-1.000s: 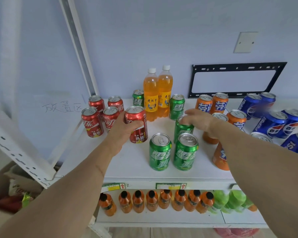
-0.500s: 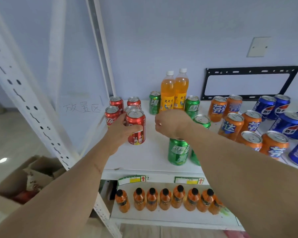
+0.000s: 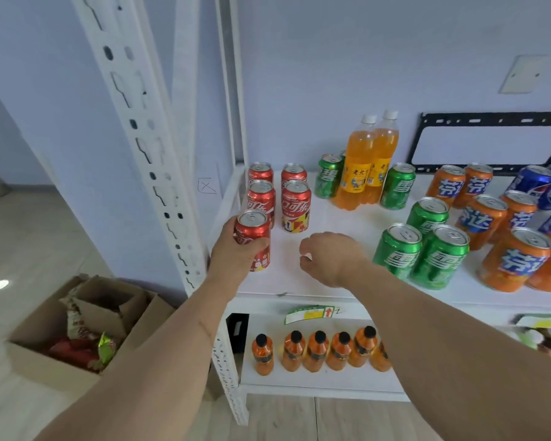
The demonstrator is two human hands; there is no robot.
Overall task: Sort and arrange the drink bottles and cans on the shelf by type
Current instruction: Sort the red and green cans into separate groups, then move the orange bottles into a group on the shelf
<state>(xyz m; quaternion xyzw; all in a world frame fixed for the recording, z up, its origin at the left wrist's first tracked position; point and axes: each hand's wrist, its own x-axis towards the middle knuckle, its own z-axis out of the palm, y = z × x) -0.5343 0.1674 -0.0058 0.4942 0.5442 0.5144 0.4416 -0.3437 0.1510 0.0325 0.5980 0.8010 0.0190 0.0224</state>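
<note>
My left hand (image 3: 236, 253) grips a red cola can (image 3: 253, 237) at the front left of the white shelf (image 3: 315, 281), just in front of several other red cola cans (image 3: 295, 205). My right hand (image 3: 331, 257) hovers over the shelf beside it, fingers loosely curled and holding nothing. Green cans (image 3: 398, 249) stand to its right, with more green cans (image 3: 330, 176) at the back beside two orange drink bottles (image 3: 368, 160). Orange cans (image 3: 516, 259) and blue cans (image 3: 531, 183) fill the right side.
A perforated white shelf post (image 3: 147, 148) rises just left of my left hand. Small orange bottles (image 3: 315, 351) line the lower shelf. An open cardboard box (image 3: 77, 329) with packets sits on the floor at the left. A black bracket (image 3: 490, 141) hangs on the wall.
My left hand has carried the red can left and forward to the front of the red group. My right hand left the green can and pulled back empty. The view swung left.
</note>
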